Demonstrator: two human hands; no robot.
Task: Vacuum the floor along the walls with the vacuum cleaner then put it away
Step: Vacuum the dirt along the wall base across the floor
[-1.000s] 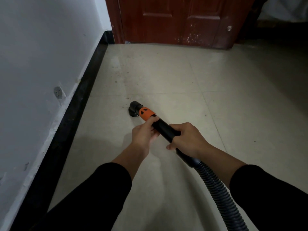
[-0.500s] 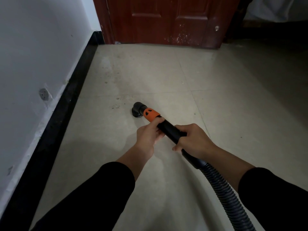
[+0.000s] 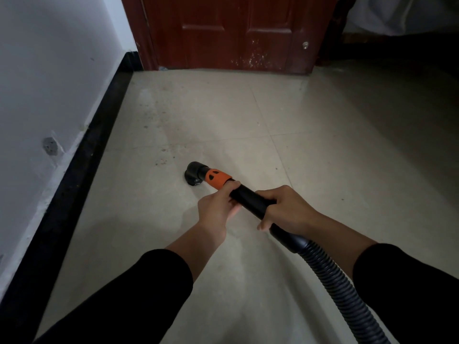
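Drifted off the black skirting board (image 3: 82,170), the black orange-collared nozzle (image 3: 195,173) may miss the beige floor's (image 3: 119,194) edge; left hand (image 3: 216,207) and right hand (image 3: 288,211) grip its black wand (image 3: 248,198).

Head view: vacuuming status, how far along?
Done: hard to judge; the pale tile floor nearest the person shows no obvious specks. In hand: left hand and right hand grip the black vacuum wand behind its orange collar, black round nozzle on the tile, apart from the black baseboard. Left: dark specks ahead of the nozzle, the strip up to the red-brown wooden door, then putting the vacuum away.
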